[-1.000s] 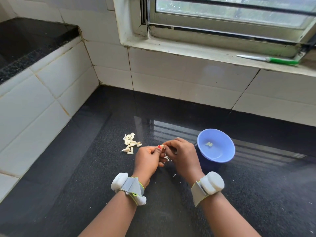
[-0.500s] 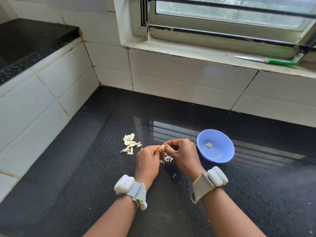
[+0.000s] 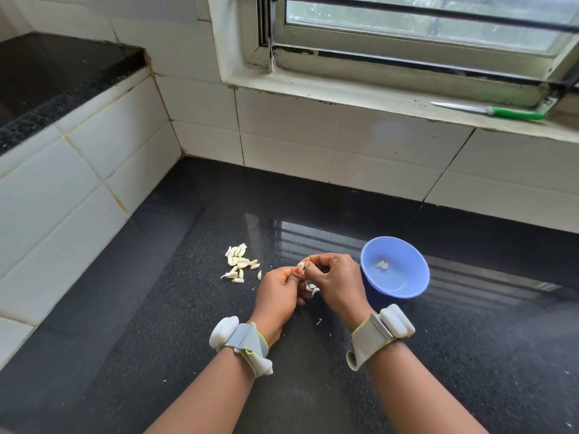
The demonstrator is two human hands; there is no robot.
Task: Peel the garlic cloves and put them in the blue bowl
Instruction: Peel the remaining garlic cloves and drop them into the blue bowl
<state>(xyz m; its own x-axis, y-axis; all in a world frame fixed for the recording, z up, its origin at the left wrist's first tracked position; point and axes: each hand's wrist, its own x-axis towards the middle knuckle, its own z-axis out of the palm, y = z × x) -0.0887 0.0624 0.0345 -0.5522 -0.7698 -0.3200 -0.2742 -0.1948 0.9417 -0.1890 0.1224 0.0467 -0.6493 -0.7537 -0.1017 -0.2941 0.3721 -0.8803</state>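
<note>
Above a polished black granite counter (image 3: 188, 308), a person's left hand (image 3: 277, 297) and right hand (image 3: 336, 281) meet over a single small pale garlic clove (image 3: 301, 265), each pinching it with curled fingertips, apparently so one hand can steady it while the other works the papery skin loose. Torn white skin flakes (image 3: 311, 289) lie on the stone directly beneath the hands. A loose heap of unpeeled whitish cloves (image 3: 238, 263) waits just left of the hands, within easy reach. The round blue plastic bowl (image 3: 407, 286) stands just beside the right hand, placed for a short drop, and holds only a couple of peeled cloves (image 3: 382, 264), suggesting the work is at an early stage.
</note>
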